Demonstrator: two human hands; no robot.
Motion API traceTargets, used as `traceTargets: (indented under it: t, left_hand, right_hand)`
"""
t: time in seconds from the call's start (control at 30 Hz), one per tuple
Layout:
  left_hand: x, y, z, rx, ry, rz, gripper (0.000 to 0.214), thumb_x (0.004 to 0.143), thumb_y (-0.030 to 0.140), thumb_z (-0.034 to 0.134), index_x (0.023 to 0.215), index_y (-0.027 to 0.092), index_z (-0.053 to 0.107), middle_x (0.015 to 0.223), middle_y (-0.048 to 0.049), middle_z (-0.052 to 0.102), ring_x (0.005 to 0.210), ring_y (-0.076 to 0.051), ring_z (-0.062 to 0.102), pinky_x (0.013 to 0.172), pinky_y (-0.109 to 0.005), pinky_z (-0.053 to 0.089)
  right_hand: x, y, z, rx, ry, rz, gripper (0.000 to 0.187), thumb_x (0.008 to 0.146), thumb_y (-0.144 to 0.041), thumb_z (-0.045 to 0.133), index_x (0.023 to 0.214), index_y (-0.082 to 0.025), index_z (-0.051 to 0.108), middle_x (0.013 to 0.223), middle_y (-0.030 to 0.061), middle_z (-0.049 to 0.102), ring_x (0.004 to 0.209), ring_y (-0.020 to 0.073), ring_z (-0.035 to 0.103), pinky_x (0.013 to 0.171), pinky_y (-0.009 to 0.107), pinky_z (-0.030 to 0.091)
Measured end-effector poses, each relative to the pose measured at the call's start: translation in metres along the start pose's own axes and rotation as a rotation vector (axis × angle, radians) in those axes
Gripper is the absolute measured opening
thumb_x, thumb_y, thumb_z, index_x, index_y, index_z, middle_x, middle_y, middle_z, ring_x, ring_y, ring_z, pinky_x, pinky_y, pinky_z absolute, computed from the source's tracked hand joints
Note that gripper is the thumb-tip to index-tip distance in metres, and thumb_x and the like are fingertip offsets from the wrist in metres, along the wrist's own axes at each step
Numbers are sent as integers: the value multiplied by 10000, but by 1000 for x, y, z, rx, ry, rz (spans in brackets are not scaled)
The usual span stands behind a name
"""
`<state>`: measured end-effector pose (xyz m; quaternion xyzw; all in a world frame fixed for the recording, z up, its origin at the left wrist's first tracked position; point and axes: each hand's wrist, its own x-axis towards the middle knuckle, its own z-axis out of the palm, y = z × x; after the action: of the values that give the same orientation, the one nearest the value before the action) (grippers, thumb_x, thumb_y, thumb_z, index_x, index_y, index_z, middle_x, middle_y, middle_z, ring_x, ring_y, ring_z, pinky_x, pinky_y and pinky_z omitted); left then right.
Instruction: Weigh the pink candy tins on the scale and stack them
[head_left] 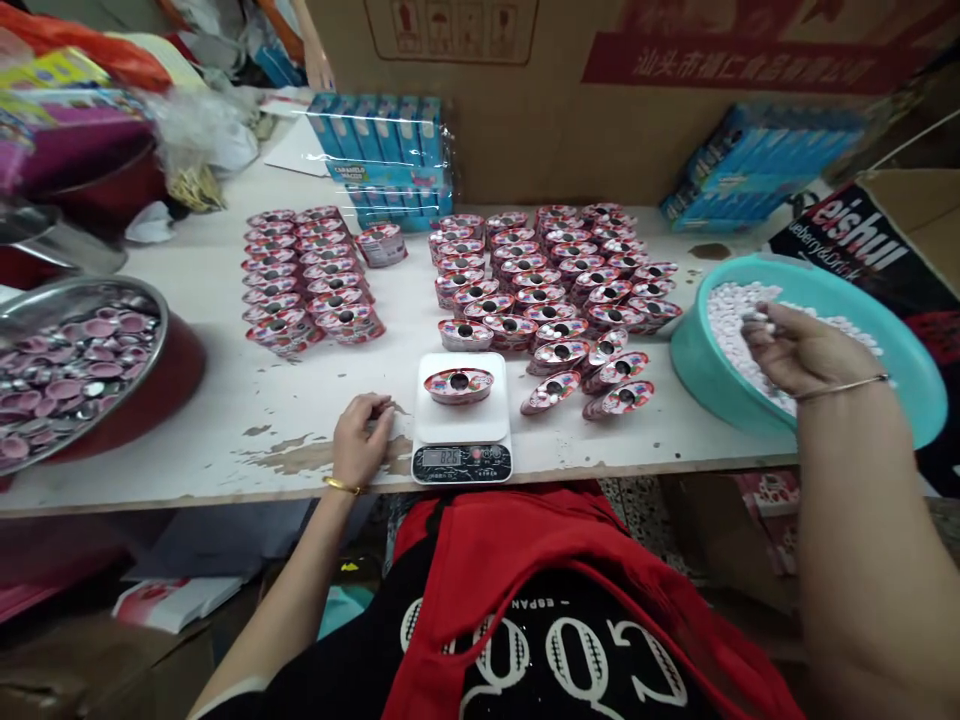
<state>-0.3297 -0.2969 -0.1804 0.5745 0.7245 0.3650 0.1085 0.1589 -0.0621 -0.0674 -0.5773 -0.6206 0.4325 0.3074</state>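
My right hand (799, 350) is over the turquoise basin (911, 370), its fingertips pinched on a few small white candies. More white candies (731, 320) fill the basin beneath it. Loosely curled on the table, my left hand (361, 438) lies beside the white kitchen scale (461, 430) with nothing visible in it. On the scale stands one red-and-pink oval pouch (459, 388) with a dark round opening on top. Its display (442, 457) appears to read 826, possibly with a decimal point. Similar pouches (540, 295) stand in rows behind and to the right, some with white candies showing on top.
At left is a red bowl (184, 365) of pink and silver caps. Another block of pouches (307, 280) stands left of centre. Blue wrapped boxes (394, 150) and more blue boxes (765, 165) lean near a large carton (555, 130). Another person's hand (319, 70) shows at the back.
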Motion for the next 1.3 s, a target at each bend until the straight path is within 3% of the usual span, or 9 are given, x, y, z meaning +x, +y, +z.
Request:
traceTargets:
  t: [0.1,0.2,0.33,0.5,0.67,0.8,0.93,1.1,1.3]
  left_hand:
    - [0,-2,0,-7,3,1,228,853,335,482,995,193,589,914,-44,605,833,-150,570,789,-297,476]
    - [-1,-3,0,-14,4,4,234,858,335,477,1008,195,590,916,-43,602,834,-152,565,790,-298,474]
    - [-2,-5,-1,-36,12,14,226,861,329,482,1005,194,591,926,-42,605,853,-154,568,803,-303,472]
    - [-2,-6,-1,-59,28,29,207,861,321,498,993,193,593,944,-43,613,882,-155,574,806,-301,473]
    - [-2,-6,-1,-70,33,34,192,865,313,503,982,191,595,931,-40,613,870,-152,575,798,-296,472]
    - [-2,-6,-1,-79,37,35,197,863,314,509,987,190,597,913,-37,610,842,-146,575,782,-291,473]
    - [-2,-6,0,-78,44,29,191,866,312,501,975,190,600,929,-39,616,860,-148,576,794,-294,474]
    - [-3,-4,1,-73,39,29,189,867,308,499,971,186,600,934,-43,619,857,-147,573,794,-293,473]
    - [-2,-2,0,-71,37,30,190,863,299,507,987,186,597,940,-43,616,856,-145,570,794,-289,472]
  right_hand:
    - [-17,-68,67,592,-57,122,148,859,-173,551,712,-183,543,689,13,476,576,28,439,462,184,294]
    - [-34,-112,143,593,-218,96,109,748,-187,677,807,-164,588,741,-1,538,601,42,476,478,160,332]
    - [-50,-135,221,245,-486,-142,90,788,-225,635,808,-144,601,623,-26,532,530,68,456,513,203,367]
    - [-58,-140,266,-377,-505,-483,88,779,-61,590,734,-130,622,730,27,583,716,126,511,708,264,399]
    - [-59,-139,276,-653,-548,-502,92,801,-66,584,854,-123,633,973,108,594,932,196,539,818,301,408]
    - [-58,-142,276,-638,-533,-478,100,793,-37,573,825,-116,625,971,112,588,929,197,537,823,310,411]
    - [-55,-144,263,-188,-478,-356,91,795,-62,573,749,-134,601,769,33,575,748,129,521,714,263,428]
    - [-59,-132,223,644,-489,141,129,840,-270,591,828,-146,621,809,18,594,659,68,526,564,175,439]
    - [-74,-102,190,664,-405,356,194,698,-123,703,880,-152,644,866,52,655,830,109,618,712,185,513]
